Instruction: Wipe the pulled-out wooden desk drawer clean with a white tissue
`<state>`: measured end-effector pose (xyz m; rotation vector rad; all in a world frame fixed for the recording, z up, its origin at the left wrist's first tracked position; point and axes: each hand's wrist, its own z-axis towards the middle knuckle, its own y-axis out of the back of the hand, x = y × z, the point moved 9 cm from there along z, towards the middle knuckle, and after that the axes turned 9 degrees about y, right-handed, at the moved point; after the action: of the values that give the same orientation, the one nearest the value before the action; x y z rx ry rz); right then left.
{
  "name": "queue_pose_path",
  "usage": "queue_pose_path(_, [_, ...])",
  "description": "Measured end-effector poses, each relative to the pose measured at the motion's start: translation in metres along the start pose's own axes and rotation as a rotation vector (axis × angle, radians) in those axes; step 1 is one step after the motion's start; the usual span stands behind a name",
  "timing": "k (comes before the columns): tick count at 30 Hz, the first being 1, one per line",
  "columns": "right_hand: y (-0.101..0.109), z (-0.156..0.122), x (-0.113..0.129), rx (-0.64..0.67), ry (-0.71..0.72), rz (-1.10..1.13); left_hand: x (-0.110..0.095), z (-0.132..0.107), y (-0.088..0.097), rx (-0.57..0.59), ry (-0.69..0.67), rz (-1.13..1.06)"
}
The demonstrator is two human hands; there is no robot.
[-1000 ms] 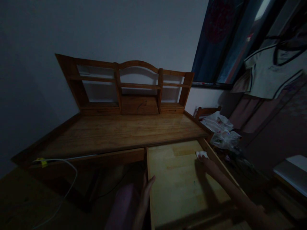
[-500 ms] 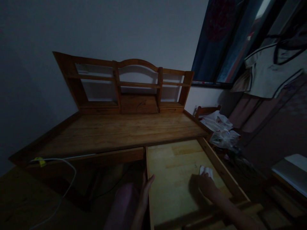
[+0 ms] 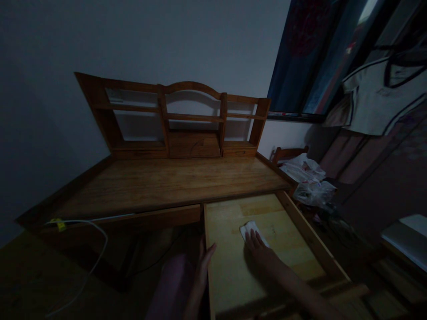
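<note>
A wooden desk [image 3: 173,182] has its right drawer [image 3: 307,231] pulled out, showing a pale bare bottom. My right hand [image 3: 258,246] lies flat on a small white cloth [image 3: 248,229] in the middle of the drawer bottom, fingers stretched out and pressing on it. My left hand [image 3: 204,260] rests against the drawer's left side wall, fingers straight and together, holding nothing. The room is dim.
A wooden shelf unit [image 3: 173,120] stands at the back of the desk. A white cable [image 3: 96,231] hangs off the left front edge. White plastic bags [image 3: 308,178] lie on a chair to the right, clothes hang beyond, and a dark window is above.
My right hand has slid the white cloth from the drawer's far right corner, toward me along the right side, then left to the drawer's middle. The left hand has stayed put.
</note>
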<state>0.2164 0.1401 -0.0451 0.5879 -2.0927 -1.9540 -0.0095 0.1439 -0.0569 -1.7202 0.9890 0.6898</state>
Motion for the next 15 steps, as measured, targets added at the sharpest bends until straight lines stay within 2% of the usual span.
queue_pose_path(8, [0.016, -0.002, 0.007, 0.064, 0.058, 0.178, 0.006, 0.000, 0.002, -0.024, 0.088, -0.064])
queue_pose_path(12, [0.004, 0.001, 0.005, 0.075, 0.069, 0.249, 0.008, -0.001, -0.001, 0.031, 0.075, -0.071])
queue_pose_path(15, [0.000, 0.006, 0.013, 0.015, 0.153, 0.272, 0.008, -0.002, 0.002, 0.012, 0.073, -0.064])
